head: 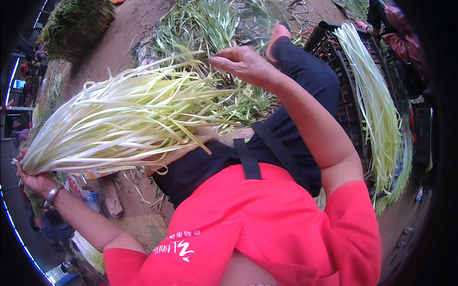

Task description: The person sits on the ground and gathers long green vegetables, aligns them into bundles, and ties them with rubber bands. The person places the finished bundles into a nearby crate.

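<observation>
My left hand (37,183), with a metal bracelet at the wrist, grips the white stem ends of a large bundle of blanched chives (132,118). The long pale leaves fan out to the right, turning yellow-green towards their tips, above my lap. My right hand (247,66) hovers just past the upper leaf tips, thumb and fingers brought close together. Whether a leaf is between those fingertips cannot be made out. Beneath the bundle, a tan pad (186,146) partly shows on my dark-trousered leg.
Loose green leaves (200,26) cover the ground ahead. At right, a black plastic crate (323,53) bears another long pale bundle (372,100). A big green stack (77,28) stands upper left. A person (404,39) is beyond the crate; others are at the left edge.
</observation>
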The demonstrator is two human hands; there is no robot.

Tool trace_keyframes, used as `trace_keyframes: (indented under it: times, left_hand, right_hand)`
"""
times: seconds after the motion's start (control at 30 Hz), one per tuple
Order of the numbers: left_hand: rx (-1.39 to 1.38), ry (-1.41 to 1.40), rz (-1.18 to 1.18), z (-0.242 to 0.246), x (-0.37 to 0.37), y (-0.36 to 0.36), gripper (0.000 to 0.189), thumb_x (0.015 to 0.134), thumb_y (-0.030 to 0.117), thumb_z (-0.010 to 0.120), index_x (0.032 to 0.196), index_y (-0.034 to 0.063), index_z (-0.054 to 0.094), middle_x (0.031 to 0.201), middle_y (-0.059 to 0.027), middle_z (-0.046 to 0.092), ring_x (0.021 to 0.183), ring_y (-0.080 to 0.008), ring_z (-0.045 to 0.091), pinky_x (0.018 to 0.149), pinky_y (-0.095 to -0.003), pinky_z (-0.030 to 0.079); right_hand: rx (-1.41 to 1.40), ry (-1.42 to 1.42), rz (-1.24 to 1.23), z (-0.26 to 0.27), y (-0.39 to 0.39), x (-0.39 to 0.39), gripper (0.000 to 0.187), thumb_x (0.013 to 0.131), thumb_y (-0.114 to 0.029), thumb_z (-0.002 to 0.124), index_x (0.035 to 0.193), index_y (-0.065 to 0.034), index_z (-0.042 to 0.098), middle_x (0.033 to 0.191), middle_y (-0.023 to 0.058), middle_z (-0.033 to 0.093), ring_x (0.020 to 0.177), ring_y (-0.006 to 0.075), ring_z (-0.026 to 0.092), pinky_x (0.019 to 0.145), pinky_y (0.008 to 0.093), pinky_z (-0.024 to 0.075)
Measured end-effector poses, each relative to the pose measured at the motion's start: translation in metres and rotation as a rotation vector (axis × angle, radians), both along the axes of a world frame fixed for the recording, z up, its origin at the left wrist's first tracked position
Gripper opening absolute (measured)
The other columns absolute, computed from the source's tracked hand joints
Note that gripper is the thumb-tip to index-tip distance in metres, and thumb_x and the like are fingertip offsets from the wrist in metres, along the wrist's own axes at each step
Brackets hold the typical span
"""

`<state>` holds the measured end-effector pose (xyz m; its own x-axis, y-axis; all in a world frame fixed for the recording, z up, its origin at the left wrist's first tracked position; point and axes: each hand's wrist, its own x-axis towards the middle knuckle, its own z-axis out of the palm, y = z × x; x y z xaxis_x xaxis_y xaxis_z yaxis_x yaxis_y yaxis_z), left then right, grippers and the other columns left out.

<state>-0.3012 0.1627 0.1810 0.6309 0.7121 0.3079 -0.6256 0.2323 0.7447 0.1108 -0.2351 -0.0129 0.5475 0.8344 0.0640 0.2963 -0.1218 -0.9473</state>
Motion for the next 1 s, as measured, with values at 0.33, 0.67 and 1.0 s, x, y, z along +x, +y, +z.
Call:
trace_keyframes:
  times: [0.33, 0.67, 1.0]
  left_hand:
    - [-0.1, -0.004, 0.013, 0.001, -0.022, 0.034, 0.022, 0.079, 0.006, 0.048, 0.097, -0.0045, 0.057, 0.102, -0.0168, 0.058, 0.103, -0.0299, 0.051, 0.095, -0.0468, 0.037]
    - [-0.178, 0.05, 0.381, -0.021, -0.055, 0.087, 0.023, 0.078, 0.006, 0.048, 0.097, -0.0041, 0.055, 0.098, -0.0171, 0.059, 0.1, -0.0312, 0.053, 0.091, -0.0477, 0.041]
    - [-0.233, 0.002, 0.373, -0.034, -0.057, 0.12, 0.023, 0.078, 0.007, 0.046, 0.095, -0.0051, 0.056, 0.093, -0.0164, 0.06, 0.095, -0.0306, 0.055, 0.088, -0.0467, 0.043]
  right_hand:
    - [0.025, 0.4, -0.14, -0.019, 0.026, 0.001, 0.017, 0.083, -0.017, 0.054, 0.084, -0.0028, 0.062, 0.065, 0.0013, 0.056, 0.056, 0.0105, 0.049, 0.054, 0.0251, 0.0403]
    - [-0.135, -0.098, -0.192, -0.063, -0.061, 0.026, 0.024, 0.08, -0.017, 0.055, 0.096, -0.0019, 0.062, 0.079, 0.0102, 0.065, 0.072, 0.0198, 0.062, 0.07, 0.0286, 0.0467]
    - [-0.055, 0.111, 0.118, -0.089, -0.014, -0.059, 0.038, 0.079, -0.026, 0.06, 0.107, -0.0004, 0.056, 0.073, 0.0113, 0.059, 0.066, 0.0184, 0.055, 0.062, 0.0315, 0.0439]
